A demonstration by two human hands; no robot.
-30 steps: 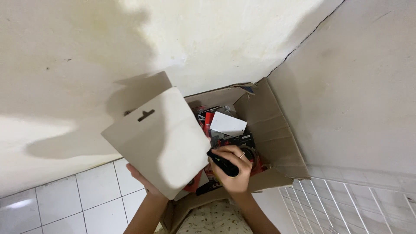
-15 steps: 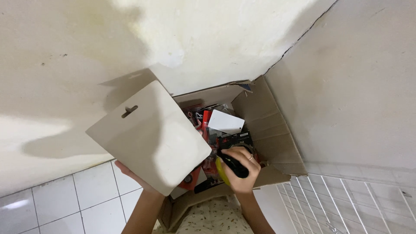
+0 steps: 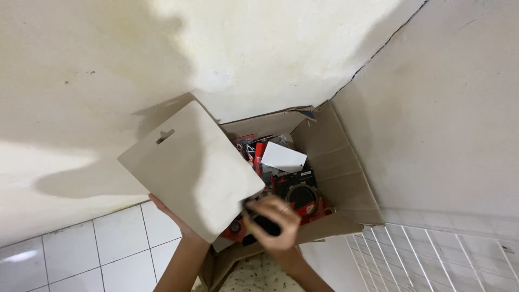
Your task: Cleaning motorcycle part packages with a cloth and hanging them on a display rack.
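Head view only. Left hand comes up from below and grips a blank grey cardboard sheet by its lower edge; fingers are mostly hidden behind the sheet, so it is clamped on the card, thumb side not visible. Sheet is tilted, with a hang slot near its top corner, and covers the left part of an open cardboard box.

Right hand is closed around a dark object, probably a marker or small tool; motion blur, cannot tell which. It sits just at the sheet's lower right corner, touching or nearly so, above the front rim of the box.

Inside the box: red and black packaged items and a white card lying on top of them. Box stands in the corner where a stained wall meets a second wall, on white floor tiles.

Judgement: step in hand looks like handling one backing card lifted from the box, with the dark object brought to it. Next move would call for steadying the sheet with the left hand, since it is held by one edge only and can flex or swing.
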